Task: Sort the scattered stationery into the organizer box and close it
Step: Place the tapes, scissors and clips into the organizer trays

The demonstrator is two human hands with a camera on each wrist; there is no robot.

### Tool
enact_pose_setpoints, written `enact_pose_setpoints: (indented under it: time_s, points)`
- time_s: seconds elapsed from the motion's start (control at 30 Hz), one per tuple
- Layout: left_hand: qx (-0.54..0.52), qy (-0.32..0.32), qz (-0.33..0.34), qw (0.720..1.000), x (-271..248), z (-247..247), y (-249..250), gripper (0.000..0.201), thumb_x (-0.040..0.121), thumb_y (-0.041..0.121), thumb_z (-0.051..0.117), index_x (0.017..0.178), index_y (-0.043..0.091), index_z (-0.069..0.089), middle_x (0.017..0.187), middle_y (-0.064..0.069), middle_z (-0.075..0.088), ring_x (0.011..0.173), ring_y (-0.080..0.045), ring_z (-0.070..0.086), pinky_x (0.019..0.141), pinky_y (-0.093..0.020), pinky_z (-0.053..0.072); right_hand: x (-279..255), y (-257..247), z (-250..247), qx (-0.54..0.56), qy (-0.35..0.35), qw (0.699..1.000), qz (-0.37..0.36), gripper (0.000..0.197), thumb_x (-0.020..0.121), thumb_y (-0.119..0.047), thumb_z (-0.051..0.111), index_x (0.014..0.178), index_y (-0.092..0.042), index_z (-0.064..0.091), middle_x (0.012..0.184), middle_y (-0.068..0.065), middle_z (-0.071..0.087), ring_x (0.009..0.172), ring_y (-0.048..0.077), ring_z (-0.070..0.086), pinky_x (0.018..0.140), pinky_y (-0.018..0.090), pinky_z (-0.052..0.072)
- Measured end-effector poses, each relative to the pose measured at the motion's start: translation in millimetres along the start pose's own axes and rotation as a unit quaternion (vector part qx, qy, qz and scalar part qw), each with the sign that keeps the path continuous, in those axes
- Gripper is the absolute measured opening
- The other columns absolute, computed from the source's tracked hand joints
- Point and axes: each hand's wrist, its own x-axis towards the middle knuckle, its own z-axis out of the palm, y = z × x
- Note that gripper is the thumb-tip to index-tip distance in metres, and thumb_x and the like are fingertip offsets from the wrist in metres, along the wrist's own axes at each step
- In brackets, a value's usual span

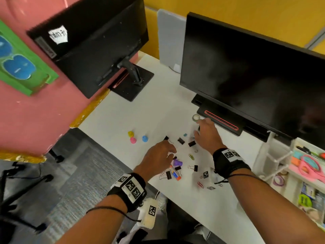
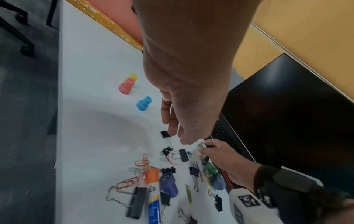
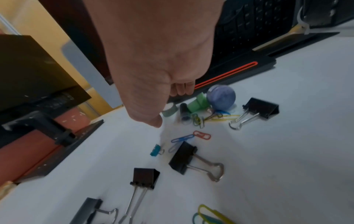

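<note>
Black binder clips [image 1: 181, 140], coloured paper clips [image 2: 142, 162], a glue stick [image 1: 175, 174] and a purple sharpener [image 1: 177, 162] lie scattered on the white desk [image 1: 140, 111]. My left hand [image 1: 171, 152] hovers over them with loosely curled fingers, just above one binder clip [image 2: 165, 134], and I see nothing held in it. My right hand [image 1: 197, 127] reaches to a small green tape roll [image 1: 195, 117] by the monitor base; the index fingertip touches it and the thumb [image 3: 151, 118] is apart. The organizer box [image 1: 297, 177] stands open at the right.
Pink [image 1: 133, 140], yellow [image 1: 130, 133] and blue [image 1: 145, 138] stamps stand to the left. A green stamp [image 3: 197, 103] and a blue ball [image 3: 221, 97] lie by the right monitor's base [image 1: 221, 122]. A second monitor [image 1: 96, 50] stands at the back left. The desk edge runs just left of my left wrist.
</note>
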Motion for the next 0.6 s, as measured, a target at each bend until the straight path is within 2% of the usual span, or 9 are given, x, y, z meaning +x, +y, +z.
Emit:
enact_pose_setpoints:
  time_s: [0.13, 0.27, 0.37, 0.47, 0.6]
  points:
    - [-0.009, 0.0, -0.007, 1.0, -10, -6, -23, 0.019, 0.094, 0.02, 0.064, 0.11, 0.028, 0.07, 0.108, 0.012, 0.062, 0.084, -0.002, 0.053, 0.077, -0.017, 0.042, 31, -12, 18, -0.062, 0.0, 0.997, 0.044, 0.047, 0.096, -0.03, 0.064, 0.139, -0.016, 0.05, 0.143, 0.014, 0.039, 0.132, 0.035, 0.041, 0.105, 0.049, 0.043]
    - [-0.002, 0.004, -0.01, 1.0, -16, -10, -40, 0.016, 0.094, 0.021, 0.065, 0.107, 0.029, 0.07, 0.105, 0.013, 0.061, 0.08, 0.001, 0.051, 0.074, -0.015, 0.043, 49, -13, 34, -0.085, 0.039, 0.992, 0.08, 0.041, 0.095, -0.033, 0.064, 0.132, -0.017, 0.055, 0.139, 0.016, 0.041, 0.127, 0.037, 0.043, 0.104, 0.052, 0.043]
    - [-0.005, 0.007, -0.017, 1.0, -17, -11, -48, 0.016, 0.094, 0.022, 0.064, 0.107, 0.03, 0.07, 0.104, 0.014, 0.061, 0.079, 0.0, 0.055, 0.074, -0.017, 0.048, 55, -9, 40, -0.092, 0.073, 0.99, 0.073, 0.029, 0.095, -0.031, 0.065, 0.119, -0.015, 0.063, 0.129, 0.015, 0.046, 0.119, 0.034, 0.046, 0.102, 0.049, 0.042]
    - [-0.011, 0.0, -0.024, 1.0, -12, -11, -47, 0.017, 0.094, 0.021, 0.064, 0.107, 0.029, 0.071, 0.104, 0.013, 0.061, 0.079, -0.002, 0.056, 0.075, -0.024, 0.053, 54, -3, 41, -0.098, 0.075, 0.99, 0.064, 0.018, 0.097, -0.029, 0.064, 0.105, -0.014, 0.072, 0.125, 0.013, 0.049, 0.117, 0.033, 0.048, 0.103, 0.049, 0.041]
    - [-0.021, 0.008, -0.01, 1.0, 4, -10, -33, 0.017, 0.095, 0.02, 0.064, 0.109, 0.027, 0.071, 0.108, 0.012, 0.062, 0.08, 0.0, 0.053, 0.076, -0.022, 0.052, 44, 7, 36, -0.038, 0.102, 0.994, 0.021, 0.014, 0.099, -0.027, 0.062, 0.1, -0.017, 0.073, 0.127, 0.009, 0.051, 0.121, 0.031, 0.046, 0.104, 0.05, 0.038]
